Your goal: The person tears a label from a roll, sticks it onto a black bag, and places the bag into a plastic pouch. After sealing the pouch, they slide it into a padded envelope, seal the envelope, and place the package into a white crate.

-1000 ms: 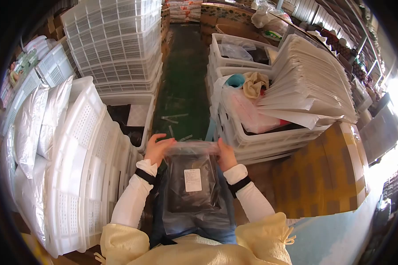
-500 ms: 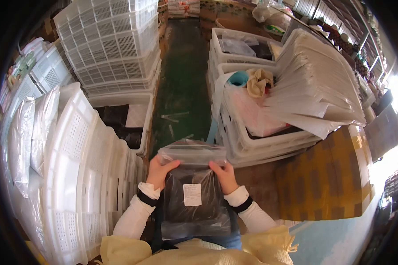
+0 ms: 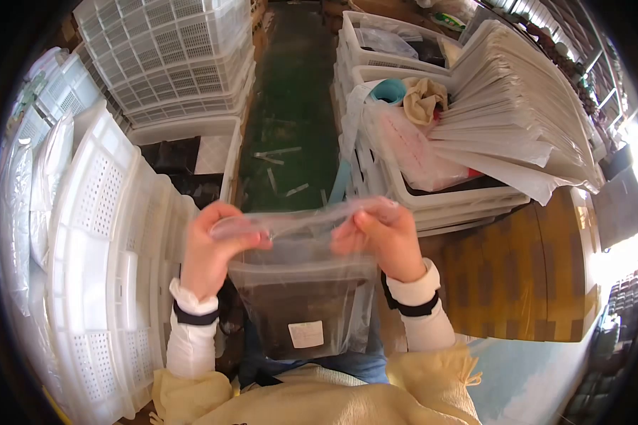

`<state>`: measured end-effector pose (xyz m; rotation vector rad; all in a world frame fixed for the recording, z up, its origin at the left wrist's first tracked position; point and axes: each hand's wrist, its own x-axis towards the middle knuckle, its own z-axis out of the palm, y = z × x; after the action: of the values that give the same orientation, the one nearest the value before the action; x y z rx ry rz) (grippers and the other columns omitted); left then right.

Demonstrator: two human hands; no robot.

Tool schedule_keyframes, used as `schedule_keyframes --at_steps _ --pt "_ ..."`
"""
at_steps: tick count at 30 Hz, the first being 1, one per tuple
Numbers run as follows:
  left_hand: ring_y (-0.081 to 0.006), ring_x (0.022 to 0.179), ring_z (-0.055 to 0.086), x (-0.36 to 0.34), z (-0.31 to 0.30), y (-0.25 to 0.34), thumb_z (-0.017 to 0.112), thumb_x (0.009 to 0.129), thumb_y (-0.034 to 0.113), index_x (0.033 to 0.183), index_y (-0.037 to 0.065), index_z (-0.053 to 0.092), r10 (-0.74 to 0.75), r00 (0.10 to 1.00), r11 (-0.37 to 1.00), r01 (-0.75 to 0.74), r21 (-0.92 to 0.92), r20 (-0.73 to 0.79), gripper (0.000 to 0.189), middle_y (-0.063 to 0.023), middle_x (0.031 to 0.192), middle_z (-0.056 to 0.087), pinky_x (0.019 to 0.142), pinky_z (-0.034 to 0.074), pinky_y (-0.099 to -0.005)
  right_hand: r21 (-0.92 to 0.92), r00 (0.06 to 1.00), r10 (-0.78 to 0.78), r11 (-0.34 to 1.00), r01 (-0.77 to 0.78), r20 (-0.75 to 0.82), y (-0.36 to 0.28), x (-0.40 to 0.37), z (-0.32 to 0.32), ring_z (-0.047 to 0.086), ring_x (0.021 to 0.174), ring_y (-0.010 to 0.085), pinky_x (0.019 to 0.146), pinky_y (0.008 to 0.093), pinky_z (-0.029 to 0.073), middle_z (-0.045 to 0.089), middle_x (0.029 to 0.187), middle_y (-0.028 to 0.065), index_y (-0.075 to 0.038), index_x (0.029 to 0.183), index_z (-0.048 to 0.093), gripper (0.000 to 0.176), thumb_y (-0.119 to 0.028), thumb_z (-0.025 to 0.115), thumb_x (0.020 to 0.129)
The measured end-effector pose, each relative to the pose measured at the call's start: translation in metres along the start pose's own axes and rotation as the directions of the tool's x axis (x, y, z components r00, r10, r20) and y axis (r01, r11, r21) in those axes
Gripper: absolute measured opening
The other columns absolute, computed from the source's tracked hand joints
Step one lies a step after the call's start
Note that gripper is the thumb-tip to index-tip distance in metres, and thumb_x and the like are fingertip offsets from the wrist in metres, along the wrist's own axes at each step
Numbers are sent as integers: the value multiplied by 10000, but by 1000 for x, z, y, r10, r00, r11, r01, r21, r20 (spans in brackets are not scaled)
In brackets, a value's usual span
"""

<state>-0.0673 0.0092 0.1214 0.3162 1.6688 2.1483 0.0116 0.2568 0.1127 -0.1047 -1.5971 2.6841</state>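
A clear plastic bag (image 3: 301, 273) hangs in front of my body, with dark flat contents inside and a white label (image 3: 306, 334) low on its front. My left hand (image 3: 216, 244) pinches the bag's top edge on the left side. On the right side, my right hand (image 3: 384, 237) grips the same edge between thumb and fingers. Between the two hands the top of the bag is stretched sideways and slightly blurred.
White crates (image 3: 113, 262) stand stacked on the left. At the right, a crate (image 3: 404, 202) carries a fan of white sheets (image 3: 524, 120), a blue roll (image 3: 388, 92) and beige cloth. A taped cardboard box (image 3: 517, 276) stands nearer, right of my arm.
My hands have moved apart and upward, pulling the bag's top edge wider. The bag's body and label sit slightly lower, and the label is tilted.
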Motion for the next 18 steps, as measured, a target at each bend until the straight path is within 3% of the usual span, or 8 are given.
schedule_keyframes --at_steps 6,8,12,14,18 --pt "-239 898 653 61 -38 -62 671 822 70 979 -36 532 -171 985 973 168 -157 -9 235 -161 969 640 804 517 -304 -2 987 29 1000 -30 -159 42 41 -44 657 818 270 752 389 554 643 895 172 34 961 549 143 -98 544 906" --pt "-234 896 654 66 -43 -63 654 843 106 996 -35 539 -233 972 968 230 -96 -22 238 -160 968 643 811 515 -303 50 985 14 999 -6 -174 46 48 -61 653 826 256 770 387 544 641 908 153 15 984 555 142 -104 543 908" --pt "-224 893 655 74 -56 -59 625 874 170 1025 -34 551 -317 948 948 317 5 -15 265 -155 977 647 817 513 -305 10 971 174 985 -175 -163 27 56 -71 653 856 255 801 374 529 640 942 156 13 1044 556 199 -126 551 902" --pt "-222 891 656 78 -65 -65 628 871 169 1054 -21 556 -264 964 962 264 -64 18 273 -152 984 650 809 509 -296 66 944 307 951 -302 -117 11 55 -66 652 869 255 805 367 525 640 956 154 7 1063 558 219 -137 553 899" --pt "-187 892 644 75 -52 -39 631 856 152 1108 26 576 -192 975 980 197 -38 111 287 -118 992 650 776 493 -267 -140 992 90 985 -101 -84 20 57 -70 644 885 228 752 317 524 643 984 146 -10 1094 564 240 -120 580 882"
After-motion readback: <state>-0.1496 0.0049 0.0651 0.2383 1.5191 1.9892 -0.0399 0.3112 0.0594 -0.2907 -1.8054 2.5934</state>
